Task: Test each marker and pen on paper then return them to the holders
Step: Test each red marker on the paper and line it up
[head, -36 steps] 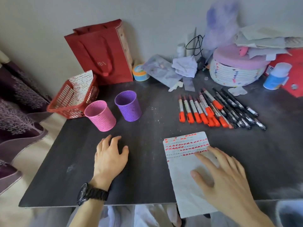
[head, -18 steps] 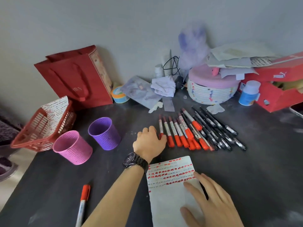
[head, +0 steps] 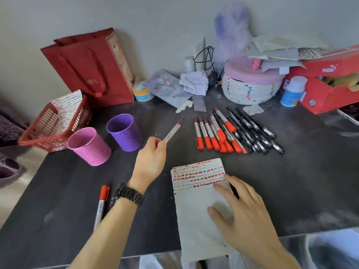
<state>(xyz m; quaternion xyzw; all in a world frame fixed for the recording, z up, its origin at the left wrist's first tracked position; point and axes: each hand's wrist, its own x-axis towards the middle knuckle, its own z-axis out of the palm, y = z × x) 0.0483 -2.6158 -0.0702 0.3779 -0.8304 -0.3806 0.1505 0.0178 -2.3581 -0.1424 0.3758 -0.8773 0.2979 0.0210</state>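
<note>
A marker is pinched at its lower end by the fingers of the left hand, held above the dark table between the purple holder and the rows of markers. Its dark tip end points up and away from the person; the blur makes it hard to tell whether a cap is on.

The right hand lies flat with fingers spread on the paper, pressing it to the table. The upper part of the sheet carries rows of short red strokes; its lower edge hangs over the table's near edge.

To the right of the held marker, the red markers lie side by side with their red caps toward the person, and the black pens lie packed just beside them, to their right.

The pink holder stands just left of the purple holder, both upright, with nothing seen inside. One more red-capped marker lies alone on the table beside the left forearm, near a black wristwatch.

At the far left a red basket sits tilted at the table's edge with a marked sheet in it. Behind stand a red bag, a woven box with a pink lid, a white bottle and a red shoebox, all against the wall.
</note>
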